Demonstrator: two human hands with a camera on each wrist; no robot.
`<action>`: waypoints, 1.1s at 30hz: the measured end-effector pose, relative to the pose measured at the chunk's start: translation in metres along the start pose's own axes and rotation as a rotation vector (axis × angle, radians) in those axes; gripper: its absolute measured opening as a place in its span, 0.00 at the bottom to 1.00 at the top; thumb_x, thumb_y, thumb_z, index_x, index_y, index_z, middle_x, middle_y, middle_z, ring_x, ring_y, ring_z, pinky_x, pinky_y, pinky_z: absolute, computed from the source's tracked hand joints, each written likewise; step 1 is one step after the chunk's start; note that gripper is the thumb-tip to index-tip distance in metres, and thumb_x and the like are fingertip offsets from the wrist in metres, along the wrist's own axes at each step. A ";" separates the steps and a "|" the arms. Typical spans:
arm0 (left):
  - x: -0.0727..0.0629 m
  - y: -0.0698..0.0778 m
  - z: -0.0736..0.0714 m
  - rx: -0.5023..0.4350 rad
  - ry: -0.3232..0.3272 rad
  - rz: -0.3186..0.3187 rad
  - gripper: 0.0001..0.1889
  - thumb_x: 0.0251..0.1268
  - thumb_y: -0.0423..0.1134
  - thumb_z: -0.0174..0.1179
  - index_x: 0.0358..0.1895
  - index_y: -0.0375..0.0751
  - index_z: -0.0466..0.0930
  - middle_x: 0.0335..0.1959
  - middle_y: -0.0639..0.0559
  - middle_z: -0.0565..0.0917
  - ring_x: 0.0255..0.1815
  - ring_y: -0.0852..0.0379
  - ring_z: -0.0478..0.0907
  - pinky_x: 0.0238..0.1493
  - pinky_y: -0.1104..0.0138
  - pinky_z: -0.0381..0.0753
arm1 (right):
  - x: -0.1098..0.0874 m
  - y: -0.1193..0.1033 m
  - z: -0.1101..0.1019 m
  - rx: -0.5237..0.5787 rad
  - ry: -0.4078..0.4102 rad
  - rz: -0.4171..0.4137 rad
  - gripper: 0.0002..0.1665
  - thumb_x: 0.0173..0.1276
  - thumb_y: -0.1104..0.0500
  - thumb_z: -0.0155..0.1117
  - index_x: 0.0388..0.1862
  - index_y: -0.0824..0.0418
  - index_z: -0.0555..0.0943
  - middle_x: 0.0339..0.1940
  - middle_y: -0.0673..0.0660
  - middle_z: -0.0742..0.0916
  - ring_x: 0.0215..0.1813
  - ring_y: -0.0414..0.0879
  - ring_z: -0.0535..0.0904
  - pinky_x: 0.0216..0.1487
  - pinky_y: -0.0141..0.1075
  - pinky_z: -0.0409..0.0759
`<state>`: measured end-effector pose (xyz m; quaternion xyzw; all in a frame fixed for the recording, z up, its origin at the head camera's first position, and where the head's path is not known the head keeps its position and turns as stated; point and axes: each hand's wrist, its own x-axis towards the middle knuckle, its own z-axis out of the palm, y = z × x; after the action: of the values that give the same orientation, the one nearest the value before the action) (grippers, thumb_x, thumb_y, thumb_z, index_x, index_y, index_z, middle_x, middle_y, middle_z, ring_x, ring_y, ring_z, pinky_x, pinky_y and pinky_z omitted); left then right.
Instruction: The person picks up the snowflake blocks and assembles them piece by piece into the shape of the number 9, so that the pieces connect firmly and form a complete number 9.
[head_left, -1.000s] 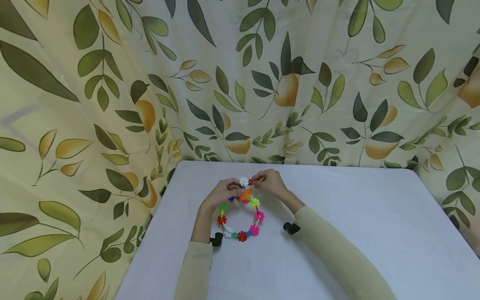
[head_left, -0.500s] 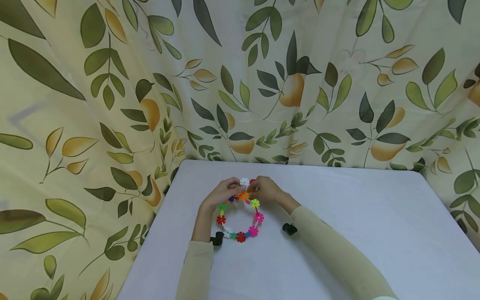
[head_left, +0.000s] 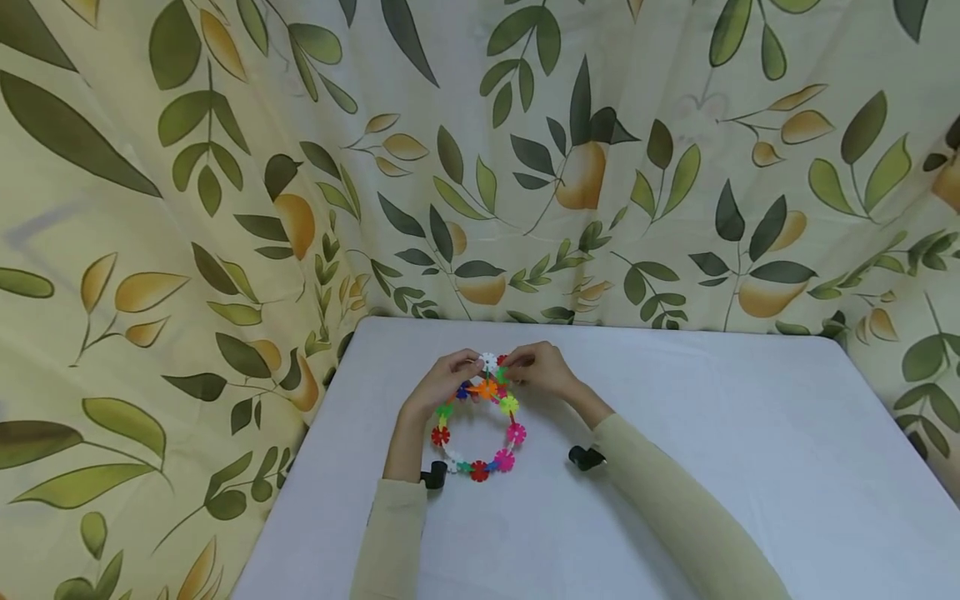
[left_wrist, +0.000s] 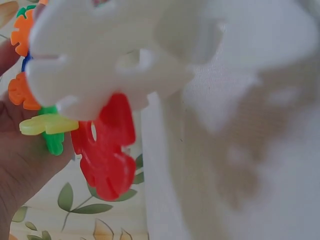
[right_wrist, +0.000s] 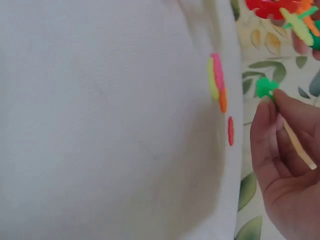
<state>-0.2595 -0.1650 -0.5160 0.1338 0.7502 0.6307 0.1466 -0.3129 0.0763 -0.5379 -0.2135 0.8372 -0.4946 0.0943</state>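
Looks well along, w/ ring of multicoloured flower-shaped plastic discs [head_left: 516,433] seemingly closed on/just above white-covered table [head_left: 697,400], but prob. yet to finish topping it, w/ white flower-shaped plastic disc [head_left: 489,362] pinched in left hand [head_left: 441,386], green flower-shaped plastic disc [right_wrist: 266,87] in right hand [right_wrist: 290,155]; can't tell no. left.

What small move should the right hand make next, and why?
It should perhaps bring the green piece slightly closer to the flower ring. The right hand pinches this piece, while the left hand holds the ring at its white flower. The right wrist view shows a gap around the green piece, though fingertips could hide a join.
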 end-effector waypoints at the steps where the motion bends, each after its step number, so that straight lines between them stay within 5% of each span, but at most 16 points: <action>1: 0.000 0.000 0.001 -0.003 0.002 0.000 0.19 0.83 0.48 0.54 0.57 0.35 0.80 0.54 0.36 0.85 0.43 0.44 0.85 0.47 0.49 0.86 | -0.002 0.000 -0.002 0.038 0.017 0.001 0.06 0.69 0.62 0.75 0.43 0.61 0.90 0.34 0.55 0.91 0.32 0.48 0.88 0.36 0.39 0.87; 5: 0.001 0.001 0.003 0.000 0.008 -0.006 0.18 0.83 0.47 0.54 0.56 0.35 0.80 0.53 0.34 0.85 0.47 0.41 0.84 0.46 0.51 0.85 | -0.006 0.000 -0.009 0.199 0.060 -0.024 0.08 0.72 0.65 0.71 0.47 0.66 0.89 0.38 0.61 0.92 0.37 0.50 0.90 0.44 0.46 0.89; 12: 0.002 0.002 0.006 0.013 -0.004 -0.019 0.20 0.83 0.48 0.54 0.58 0.31 0.78 0.51 0.40 0.87 0.34 0.43 0.86 0.49 0.41 0.83 | -0.010 0.002 -0.017 0.447 0.049 -0.107 0.11 0.74 0.68 0.67 0.51 0.73 0.85 0.45 0.67 0.90 0.44 0.57 0.91 0.52 0.51 0.85; 19: 0.001 0.005 0.009 0.057 0.011 -0.024 0.19 0.83 0.48 0.54 0.57 0.35 0.80 0.51 0.43 0.86 0.45 0.46 0.85 0.48 0.57 0.82 | -0.010 -0.003 -0.019 0.484 0.061 -0.154 0.10 0.75 0.68 0.66 0.51 0.74 0.85 0.46 0.69 0.90 0.48 0.71 0.87 0.51 0.49 0.86; 26: 0.003 0.003 0.010 0.046 -0.004 -0.031 0.17 0.84 0.48 0.53 0.55 0.36 0.82 0.51 0.42 0.86 0.36 0.35 0.86 0.46 0.56 0.82 | -0.013 -0.009 -0.021 0.485 0.075 -0.149 0.10 0.74 0.68 0.66 0.50 0.74 0.85 0.45 0.66 0.90 0.49 0.72 0.86 0.51 0.50 0.86; 33: 0.003 0.000 0.010 0.028 -0.003 -0.008 0.17 0.83 0.49 0.55 0.53 0.37 0.82 0.50 0.45 0.86 0.47 0.37 0.84 0.49 0.60 0.79 | -0.014 -0.007 -0.021 0.491 0.058 -0.150 0.10 0.74 0.70 0.66 0.50 0.74 0.85 0.45 0.66 0.90 0.50 0.72 0.86 0.51 0.49 0.86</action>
<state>-0.2586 -0.1548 -0.5180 0.1338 0.7594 0.6193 0.1483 -0.3065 0.0962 -0.5223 -0.2313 0.6761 -0.6947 0.0825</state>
